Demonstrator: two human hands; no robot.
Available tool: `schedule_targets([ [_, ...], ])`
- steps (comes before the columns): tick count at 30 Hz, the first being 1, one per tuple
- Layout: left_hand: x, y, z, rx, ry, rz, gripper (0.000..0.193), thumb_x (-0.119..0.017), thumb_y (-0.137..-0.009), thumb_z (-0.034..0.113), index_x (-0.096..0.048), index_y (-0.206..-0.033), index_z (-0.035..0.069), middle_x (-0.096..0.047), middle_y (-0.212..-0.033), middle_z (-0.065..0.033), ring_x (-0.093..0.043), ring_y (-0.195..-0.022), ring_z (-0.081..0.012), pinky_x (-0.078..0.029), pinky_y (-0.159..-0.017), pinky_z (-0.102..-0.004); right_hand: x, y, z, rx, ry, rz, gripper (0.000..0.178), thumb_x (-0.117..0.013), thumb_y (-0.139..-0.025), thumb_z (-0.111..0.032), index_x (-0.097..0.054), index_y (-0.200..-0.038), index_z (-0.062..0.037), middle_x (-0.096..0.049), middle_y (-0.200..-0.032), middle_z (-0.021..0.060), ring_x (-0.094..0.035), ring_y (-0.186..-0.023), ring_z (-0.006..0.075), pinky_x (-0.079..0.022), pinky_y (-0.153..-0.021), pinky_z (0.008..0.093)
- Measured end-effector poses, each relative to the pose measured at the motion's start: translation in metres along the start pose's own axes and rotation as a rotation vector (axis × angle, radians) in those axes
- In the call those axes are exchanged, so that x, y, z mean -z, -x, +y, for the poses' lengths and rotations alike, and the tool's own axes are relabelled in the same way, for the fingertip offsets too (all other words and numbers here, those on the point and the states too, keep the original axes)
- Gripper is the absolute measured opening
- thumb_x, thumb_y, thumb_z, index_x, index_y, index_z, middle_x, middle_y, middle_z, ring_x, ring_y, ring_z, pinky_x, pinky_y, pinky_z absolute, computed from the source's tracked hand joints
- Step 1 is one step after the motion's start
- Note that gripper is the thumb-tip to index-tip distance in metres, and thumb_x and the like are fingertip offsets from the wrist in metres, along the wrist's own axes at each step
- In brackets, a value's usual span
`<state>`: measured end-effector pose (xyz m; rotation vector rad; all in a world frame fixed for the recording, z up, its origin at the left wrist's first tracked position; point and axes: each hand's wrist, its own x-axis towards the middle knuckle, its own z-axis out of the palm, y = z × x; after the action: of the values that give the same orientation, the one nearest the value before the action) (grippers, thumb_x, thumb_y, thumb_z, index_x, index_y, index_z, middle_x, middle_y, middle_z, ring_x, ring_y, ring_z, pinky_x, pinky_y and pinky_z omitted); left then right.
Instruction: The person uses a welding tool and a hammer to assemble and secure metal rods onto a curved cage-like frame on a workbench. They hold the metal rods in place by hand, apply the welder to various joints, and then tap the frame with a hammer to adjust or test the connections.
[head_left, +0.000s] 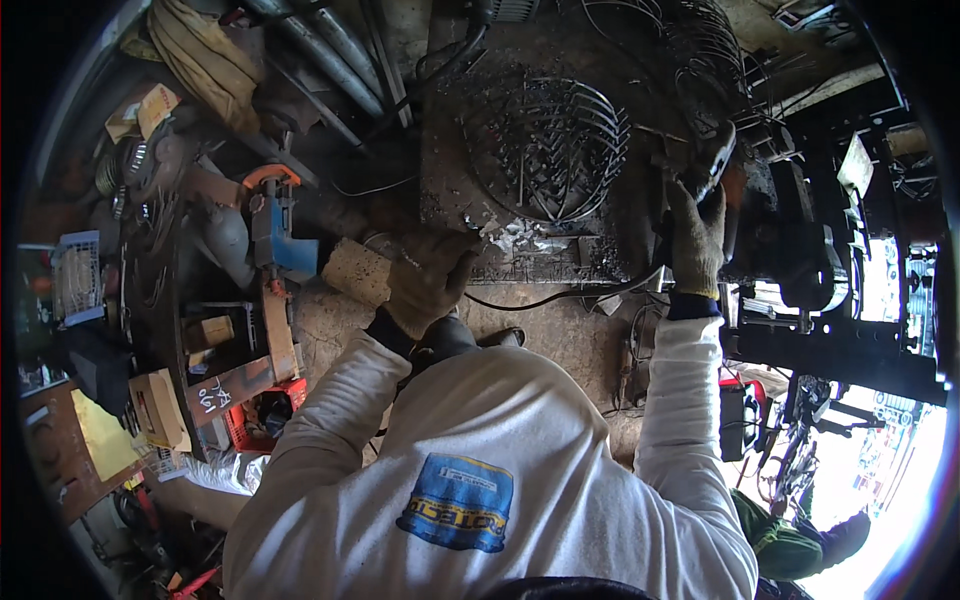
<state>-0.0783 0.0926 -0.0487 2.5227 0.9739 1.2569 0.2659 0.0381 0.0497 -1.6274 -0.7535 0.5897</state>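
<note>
My left hand [428, 284], in a dirty work glove, is by the near left corner of a dark, stained worktable [450, 180]. Its fingers point right, loosely bent, with the thumb apart; I see nothing held in them. At the table's right side my right hand [697, 238], in a tan glove, is closed around a dark tool with a shiny curved edge [716, 158]; its exact kind is unclear. On the table lies a round metal grille [545, 150] of bent bars, between and beyond my hands. A black cable [560, 295] runs along the near table edge toward my right hand.
A blue vise-like tool [285, 240] and a speckled block [357, 272] are at the left. Metal pipes [340, 60] lean at the far left. More bent bars [705, 50] lie at the far right, beside dark machinery [810, 270]. A red crate [270, 412] sits lower left.
</note>
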Motion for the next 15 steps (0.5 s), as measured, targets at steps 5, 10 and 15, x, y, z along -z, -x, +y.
schedule_targets([
  [5,-0.002,-0.001,-0.002,-0.024,0.057,0.007,0.024,-0.076,-0.087,0.012,-0.072,-0.110,0.015,-0.069,-0.100,-0.0032,-0.065,-0.092,-0.0243,-0.052,-0.080,-0.0407,0.001,0.000,0.004,-0.081,-0.046,0.066,0.058,-0.081,-0.088,-0.034,-0.055,-0.134,-0.0083,-0.065,-0.105,0.0048,-0.063,-0.076,0.0115,-0.053,-0.058,0.0250],
  [10,0.003,0.003,-0.011,-0.021,0.139,-0.153,0.028,-0.077,-0.086,0.015,-0.072,-0.113,0.016,-0.070,-0.105,-0.0030,-0.066,-0.095,-0.0234,-0.053,-0.083,-0.0399,-0.013,0.002,-0.006,-0.233,0.063,0.091,0.058,-0.079,-0.089,-0.039,-0.057,-0.133,-0.0080,-0.061,-0.097,0.0023,-0.059,-0.071,0.0090,-0.054,-0.058,0.0258],
  [15,0.003,0.001,-0.018,-0.096,0.274,-0.120,0.035,-0.077,-0.085,0.012,-0.068,-0.118,0.014,-0.072,-0.099,-0.0052,-0.070,-0.083,-0.0244,-0.054,-0.077,-0.0431,-0.030,0.019,-0.019,-0.132,-0.070,0.142,0.049,-0.076,-0.092,-0.032,-0.057,-0.132,-0.0119,-0.060,-0.090,0.0013,-0.056,-0.063,0.0090,-0.051,-0.054,0.0257],
])
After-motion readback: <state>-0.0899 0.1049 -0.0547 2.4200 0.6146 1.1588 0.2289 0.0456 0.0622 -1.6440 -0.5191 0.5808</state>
